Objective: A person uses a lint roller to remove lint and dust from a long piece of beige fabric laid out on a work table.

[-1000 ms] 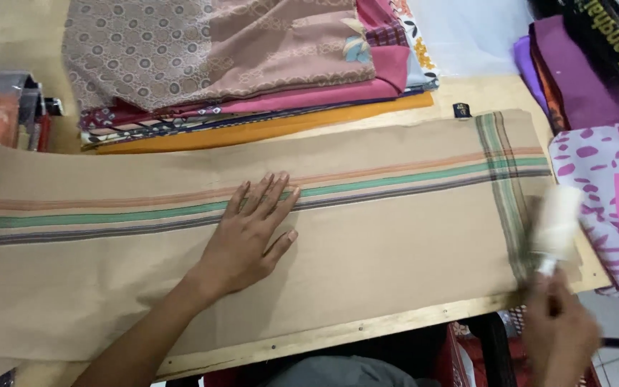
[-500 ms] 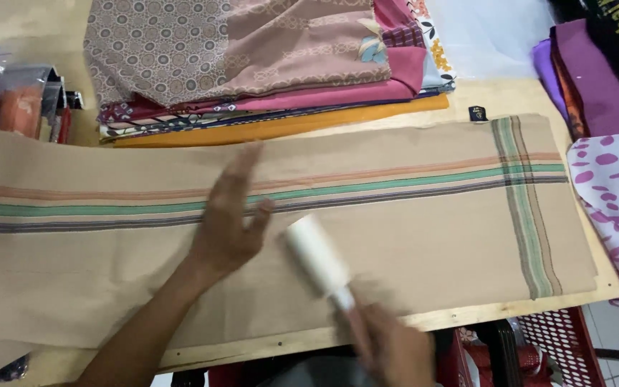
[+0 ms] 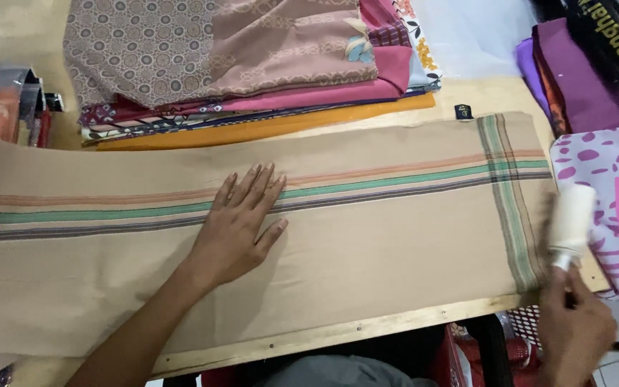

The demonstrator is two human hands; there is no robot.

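left hand (image 3: 241,229): flat, fingers spread on tan striped cloth (image 3: 367,244) | right hand (image 3: 574,333): gripping white lint roller (image 3: 571,218) at cloth's right end | worktop (image 3: 338,333): pile of folded cloths (image 3: 252,64) behind

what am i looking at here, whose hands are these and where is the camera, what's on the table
There is no machine here: these are one person's two bare hands, filmed by a camera worn on that person's head and looking down at the work surface.

A long beige cloth with green, orange and dark stripes lies spread flat along a wooden table. The left hand rests flat on the cloth, fingers spread, pressing it down. The right hand grips the handle of a white lint roller, whose roll sits at the cloth's right end, by the crosswise stripes.

Behind the cloth is a stack of folded fabrics, patterned brown and pink on top, orange at the bottom. At the right lie a purple and white patterned fabric and more purple cloth.
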